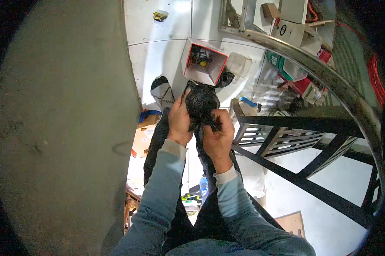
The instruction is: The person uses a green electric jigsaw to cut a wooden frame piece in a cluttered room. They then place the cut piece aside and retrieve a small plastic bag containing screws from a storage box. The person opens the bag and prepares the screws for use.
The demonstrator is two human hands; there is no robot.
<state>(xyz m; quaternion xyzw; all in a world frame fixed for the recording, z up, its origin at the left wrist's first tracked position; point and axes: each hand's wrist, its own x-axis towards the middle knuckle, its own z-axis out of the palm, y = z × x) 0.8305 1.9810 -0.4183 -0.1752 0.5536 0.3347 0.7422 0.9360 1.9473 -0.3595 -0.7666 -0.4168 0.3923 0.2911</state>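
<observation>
Crinkled, glossy black plastic bundle [202, 100] is held up between both bare hands, at the centre of the view; contents hidden. Clock directions run from the bundle.

Left hand [180, 120], 8 o'clock: palm cups the bundle's side, thumb laid along it, pointing up; other fingers mostly hidden behind, spread can't be told. Right hand [219, 135], 5 o'clock: thumb and index finger pinch a gathered fold of the plastic; remaining fingers curled in.

White cardboard box with red-orange rim [201, 74], 12 o'clock, just beyond the bundle, opening toward the wearer, small mixed parts [203, 55] inside. Clear plastic container [239, 65], 1 to 2 o'clock, beside the box. Foot in grey-and-black sock [161, 92], between 9 and 10, on the white tiled floor [156, 59]. Yellow-and-black crumpled scrap [160, 16], 11 o'clock, well apart. Black slatted frame [282, 166], 4 o'clock. Clear blue plastic bottle [204, 187], 6 o'clock, between the legs.
</observation>
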